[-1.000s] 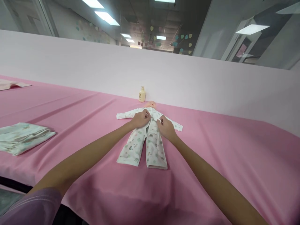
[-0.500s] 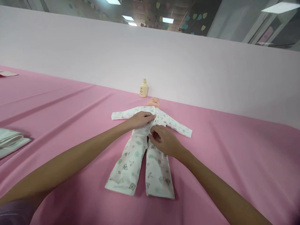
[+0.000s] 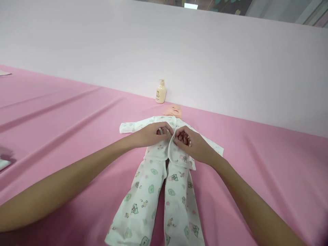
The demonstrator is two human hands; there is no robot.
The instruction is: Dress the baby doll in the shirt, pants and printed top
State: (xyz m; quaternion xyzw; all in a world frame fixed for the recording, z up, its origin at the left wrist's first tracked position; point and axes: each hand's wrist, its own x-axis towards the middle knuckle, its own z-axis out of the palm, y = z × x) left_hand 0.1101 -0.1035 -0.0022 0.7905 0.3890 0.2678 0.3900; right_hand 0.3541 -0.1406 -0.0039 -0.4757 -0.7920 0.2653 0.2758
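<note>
A baby doll (image 3: 173,110) lies on its back on the pink tablecloth (image 3: 64,119), dressed in a white printed sleepsuit (image 3: 156,191) with spread sleeves and long legs. My left hand (image 3: 151,134) pinches the left front edge of the sleepsuit at the chest. My right hand (image 3: 191,145) pinches the right front edge, its fingers curled. Both hands meet over the middle of the doll's chest, holding the two flaps close together.
A small cream pump bottle (image 3: 161,92) stands behind the doll's head, against the pale wall (image 3: 102,44) at the table's back. A corner of folded cloth (image 3: 3,164) shows at the left edge.
The view has tilted down and come closer to the doll. My right hand has moved up from the waist to the chest, and both hands now grip the garment's front edges together.
</note>
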